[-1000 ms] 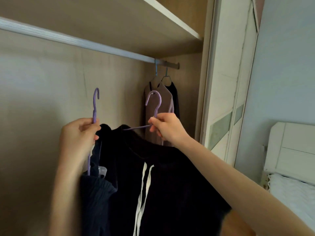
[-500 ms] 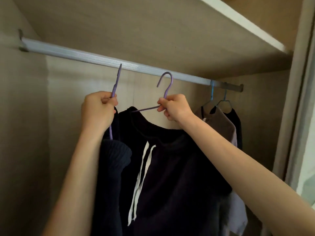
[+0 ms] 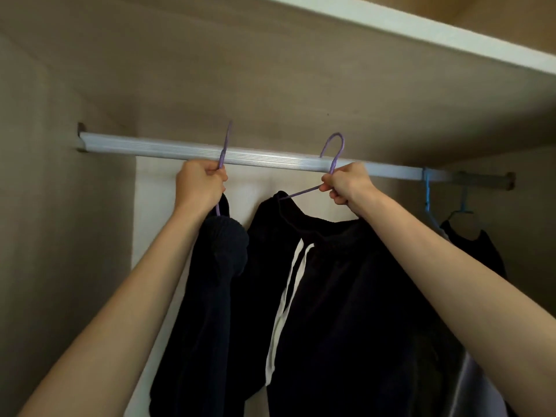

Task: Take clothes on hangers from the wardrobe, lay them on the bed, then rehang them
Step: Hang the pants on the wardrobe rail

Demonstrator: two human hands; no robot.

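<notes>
Both arms reach up into the wardrobe. My left hand (image 3: 200, 185) grips the neck of a purple hanger (image 3: 224, 147) that carries a dark knitted garment (image 3: 216, 266); its hook stands edge-on in front of the silver rail (image 3: 270, 161). My right hand (image 3: 347, 183) grips a second purple hanger (image 3: 334, 147) bearing a black garment with white drawstrings (image 3: 346, 296). That hook rises just above the rail's top edge; whether either hook rests on the rail cannot be told.
At the rail's right end hang blue hangers (image 3: 427, 191), one with a black top (image 3: 475, 251). A wooden shelf (image 3: 391, 22) sits close above the rail. The wardrobe's side wall (image 3: 60, 236) stands at the left.
Both hands have lifted their hangers from chest height up to the rail. The view has tilted up and turned left; the bed and door are out of sight.
</notes>
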